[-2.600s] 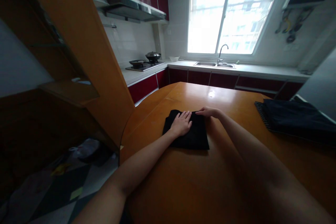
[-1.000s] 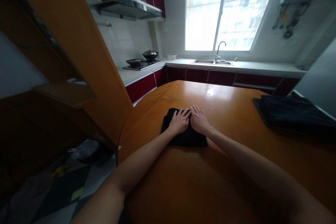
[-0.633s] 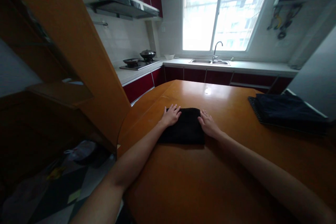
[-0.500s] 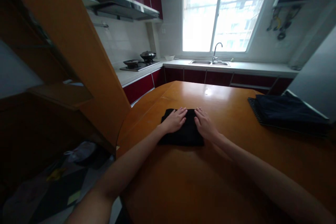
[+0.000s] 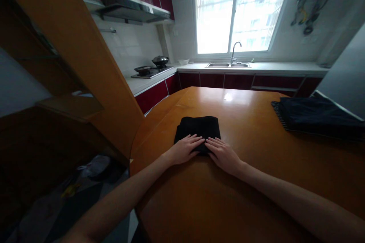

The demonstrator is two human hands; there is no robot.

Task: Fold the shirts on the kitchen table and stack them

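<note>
Bare table (image 5: 251, 121) stretches beyond the cloth (image 5: 198, 125) to the far edge, leaving a hand room to pass low. To the right, a wide stretch of wood separates the cloth from the dark pile (image 5: 322, 115), which blocks the table's right end. The left hand (image 5: 184, 149) and right hand (image 5: 224, 154) cover much of the cloth's near edge, fingertips close together; their forearms bar a sideways approach from either near side. Between the forearms, open wood leads up to the hands. Left of the cloth, a narrower strip ends near the upright panel (image 5: 110, 83).
</note>
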